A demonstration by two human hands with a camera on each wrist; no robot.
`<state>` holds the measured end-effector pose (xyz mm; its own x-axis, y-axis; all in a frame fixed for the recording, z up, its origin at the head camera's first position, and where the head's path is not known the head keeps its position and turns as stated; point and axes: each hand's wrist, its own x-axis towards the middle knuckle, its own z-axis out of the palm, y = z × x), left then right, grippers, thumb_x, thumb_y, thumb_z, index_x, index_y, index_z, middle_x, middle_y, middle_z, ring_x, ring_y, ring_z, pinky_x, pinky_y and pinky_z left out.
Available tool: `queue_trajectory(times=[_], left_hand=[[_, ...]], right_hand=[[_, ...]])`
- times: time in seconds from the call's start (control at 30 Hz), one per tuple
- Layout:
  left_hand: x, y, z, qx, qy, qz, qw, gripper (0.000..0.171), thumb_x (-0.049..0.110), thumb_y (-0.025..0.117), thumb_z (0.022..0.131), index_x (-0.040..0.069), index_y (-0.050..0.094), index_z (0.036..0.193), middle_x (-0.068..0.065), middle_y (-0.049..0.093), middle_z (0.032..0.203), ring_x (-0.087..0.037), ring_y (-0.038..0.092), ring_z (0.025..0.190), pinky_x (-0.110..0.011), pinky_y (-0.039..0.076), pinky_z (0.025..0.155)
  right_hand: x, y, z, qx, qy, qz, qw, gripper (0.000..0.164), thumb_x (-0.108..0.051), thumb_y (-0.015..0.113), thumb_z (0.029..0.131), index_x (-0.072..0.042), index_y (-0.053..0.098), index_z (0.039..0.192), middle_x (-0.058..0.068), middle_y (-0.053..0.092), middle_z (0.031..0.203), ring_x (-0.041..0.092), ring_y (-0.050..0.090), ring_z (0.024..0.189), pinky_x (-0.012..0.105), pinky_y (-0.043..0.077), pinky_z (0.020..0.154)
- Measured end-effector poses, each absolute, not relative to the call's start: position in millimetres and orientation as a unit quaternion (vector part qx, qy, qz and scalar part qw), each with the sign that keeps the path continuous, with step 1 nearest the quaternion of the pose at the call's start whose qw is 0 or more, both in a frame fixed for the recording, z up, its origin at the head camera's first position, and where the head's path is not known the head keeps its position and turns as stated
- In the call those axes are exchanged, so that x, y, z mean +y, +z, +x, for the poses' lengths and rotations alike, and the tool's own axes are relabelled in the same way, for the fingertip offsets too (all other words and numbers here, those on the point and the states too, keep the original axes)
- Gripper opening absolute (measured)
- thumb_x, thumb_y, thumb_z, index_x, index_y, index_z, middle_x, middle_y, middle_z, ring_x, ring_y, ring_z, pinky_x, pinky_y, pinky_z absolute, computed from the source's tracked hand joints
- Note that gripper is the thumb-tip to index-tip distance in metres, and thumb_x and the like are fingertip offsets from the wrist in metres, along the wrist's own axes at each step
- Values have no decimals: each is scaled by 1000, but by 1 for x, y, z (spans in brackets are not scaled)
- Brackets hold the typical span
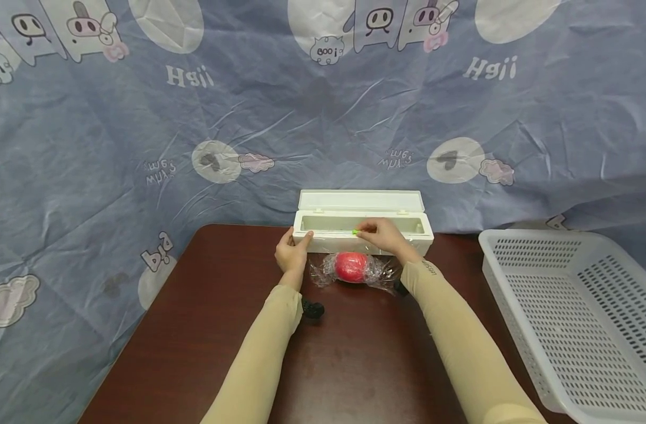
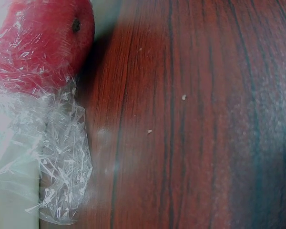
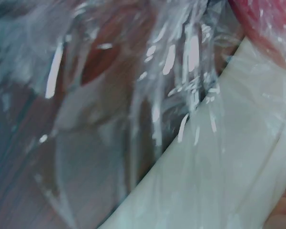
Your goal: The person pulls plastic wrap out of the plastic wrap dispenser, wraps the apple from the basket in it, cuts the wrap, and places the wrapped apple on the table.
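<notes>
A long white cling film dispenser box (image 1: 363,242) stands at the back of the table with its lid (image 1: 361,201) raised. My left hand (image 1: 292,254) grips the box's left end, thumb on the front rim. My right hand (image 1: 382,234) pinches a small bright green slider (image 1: 355,232) on the front edge, right of the middle. In front of the box lies a round red fruit (image 1: 350,267), wrapped in clear cling film (image 2: 64,157) that spreads out on both sides. Up close, the left wrist view shows a dark stem spot on the fruit. Film blurs much of the right wrist view.
A white slotted plastic basket (image 1: 558,330) stands on the right side of the dark wooden table (image 1: 206,318). Behind the table hangs a blue-grey patterned cloth (image 1: 323,129). Small pale crumbs (image 2: 184,97) lie on the wood.
</notes>
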<state>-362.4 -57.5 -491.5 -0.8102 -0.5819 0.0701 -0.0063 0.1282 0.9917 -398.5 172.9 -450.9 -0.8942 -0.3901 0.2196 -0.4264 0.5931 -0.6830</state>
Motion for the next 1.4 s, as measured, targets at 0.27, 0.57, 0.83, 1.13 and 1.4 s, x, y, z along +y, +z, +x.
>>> queue_trajectory(times=[0.27, 0.57, 0.83, 1.13, 1.4], left_hand=[[-58, -492, -363, -716, -627, 207, 227, 63, 35, 83, 70, 13, 61, 126, -10, 61, 123, -23, 57, 113, -34, 45, 94], [-58, -493, -363, -718, -626, 213, 219, 63, 37, 83, 70, 17, 62, 126, -8, 61, 123, -22, 57, 113, -33, 45, 95], [-59, -495, -365, -718, -627, 204, 223, 65, 37, 82, 70, 12, 61, 127, -10, 60, 124, -24, 57, 114, -34, 44, 95], [-59, -496, -365, -719, -623, 206, 230, 65, 38, 82, 70, 13, 61, 126, -10, 62, 122, -22, 58, 112, -33, 45, 94], [-58, -495, -364, -718, -625, 208, 226, 63, 37, 82, 70, 16, 62, 126, -9, 61, 123, -22, 57, 113, -33, 45, 94]], right_hand=[[176, -449, -397, -896, 385, 223, 20, 19, -16, 64, 90, -4, 70, 103, 12, 67, 100, 26, 62, 92, 41, 49, 82], [181, -451, -397, -897, 380, 224, 27, 19, -16, 65, 90, -4, 70, 103, 11, 68, 98, 26, 62, 90, 41, 50, 80], [185, -454, -400, -896, 377, 230, 39, 17, -15, 66, 89, -4, 71, 101, 10, 68, 95, 23, 62, 85, 38, 50, 75], [187, -453, -401, -894, 379, 236, 42, 17, -14, 66, 88, -3, 71, 100, 11, 69, 93, 23, 63, 84, 37, 50, 76], [190, -450, -398, -890, 383, 246, 44, 16, -12, 67, 87, -1, 71, 99, 11, 69, 92, 23, 63, 83, 37, 50, 76]])
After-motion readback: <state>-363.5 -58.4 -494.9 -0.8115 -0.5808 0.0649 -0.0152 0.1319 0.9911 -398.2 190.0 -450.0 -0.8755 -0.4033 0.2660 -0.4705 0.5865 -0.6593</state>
